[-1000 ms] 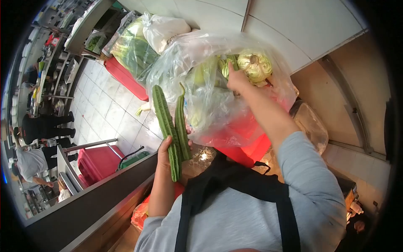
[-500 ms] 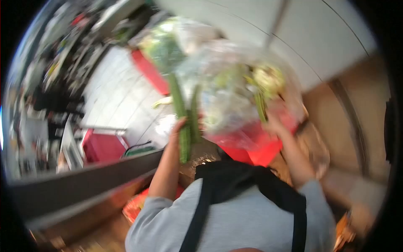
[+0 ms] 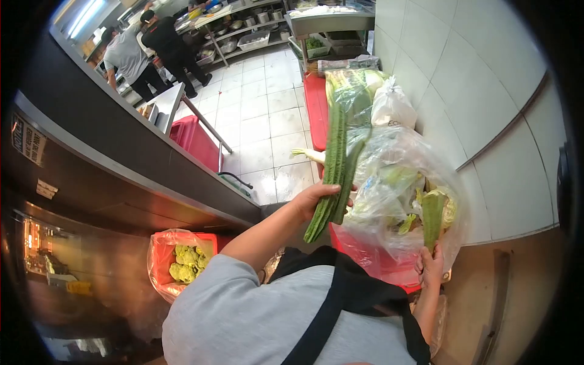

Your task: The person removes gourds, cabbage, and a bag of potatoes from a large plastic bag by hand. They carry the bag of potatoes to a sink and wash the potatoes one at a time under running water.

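My left hand (image 3: 321,201) is closed around two long, dark green ridge gourds (image 3: 333,159), which slant side by side. My right hand (image 3: 431,266) grips the lower end of a shorter, paler green ridged gourd (image 3: 432,214), held upright. Both hands are over a large clear plastic bag (image 3: 389,182) that sits open in a red crate (image 3: 371,255). Inside the bag, a pale leafy vegetable (image 3: 449,210) shows behind the shorter gourd. Beyond my left hand, a white radish (image 3: 311,154) sticks out past the bag.
A tiled wall (image 3: 486,103) rises on the right. To the left, a metal counter (image 3: 103,225) stands beside a red bin of cauliflower (image 3: 161,255). Bagged greens (image 3: 356,91) and a knotted white bag (image 3: 392,104) lie beyond. Two people (image 3: 164,45) stand far left, near shelves.
My view has turned left and steadied. Both hands keep hold of their gourds; the shorter one in my right hand now stands more upright and in plainer sight.
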{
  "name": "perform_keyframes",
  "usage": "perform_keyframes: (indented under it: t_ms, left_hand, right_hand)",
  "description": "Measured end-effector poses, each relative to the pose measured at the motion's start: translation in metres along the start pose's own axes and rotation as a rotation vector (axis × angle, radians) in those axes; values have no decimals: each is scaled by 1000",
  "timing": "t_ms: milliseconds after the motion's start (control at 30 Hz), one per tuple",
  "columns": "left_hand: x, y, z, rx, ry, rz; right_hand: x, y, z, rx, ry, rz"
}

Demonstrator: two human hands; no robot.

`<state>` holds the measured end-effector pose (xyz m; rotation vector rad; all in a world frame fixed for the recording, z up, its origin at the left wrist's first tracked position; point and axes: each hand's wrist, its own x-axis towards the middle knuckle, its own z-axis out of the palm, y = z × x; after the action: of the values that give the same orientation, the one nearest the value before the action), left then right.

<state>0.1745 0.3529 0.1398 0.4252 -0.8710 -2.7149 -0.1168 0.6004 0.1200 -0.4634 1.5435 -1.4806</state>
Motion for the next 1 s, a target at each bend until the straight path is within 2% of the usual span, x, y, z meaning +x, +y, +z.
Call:
perform_keyframes:
  t_ms: [67, 133, 167, 267, 333, 400, 467, 533, 567, 600, 667, 700, 900, 1000]
  left_hand:
    - [-10, 6, 17, 209, 120, 140]
    - [-15, 4, 15, 432, 215, 297]
    - [-17, 6, 19, 417, 240, 306]
    - [-18, 3, 22, 487, 259, 289]
    - [-12, 0, 19, 449, 252, 297]
    - [-3, -6, 23, 329, 246, 308]
    - [13, -13, 25, 235, 164, 282]
    - [38, -21, 29, 229, 65, 337]
    - [50, -27, 35, 156, 50, 373]
    - [60, -30, 50, 114, 31, 468]
    - [76, -32, 35, -35, 15, 322]
    - [78, -27, 41, -23, -33, 315]
    - [87, -18, 48, 157, -76, 382]
    - [95, -17, 44, 318, -94, 324]
  right_hand:
    - [-15, -13, 20, 135, 25, -251]
    - [-22, -42, 32, -75, 50, -384]
    - [-29, -65, 50, -159, 92, -474]
    - [-11, -62, 39, -441, 121, -732]
    - [11, -44, 33, -477, 88, -710]
    - [15, -28, 34, -354, 36, -474]
    - [1, -51, 82, -168, -56, -297]
    - [16, -48, 115, -187, -128, -522]
    - [16, -53, 129, -352, -138, -583]
    - [25, -46, 139, -311, -199, -544]
    - [53, -25, 134, -406, -204, -553]
    - [45, -37, 140, -292, -227, -431]
    - [52, -53, 128, -102, -323, -307]
    - [58, -42, 120, -265, -353, -476]
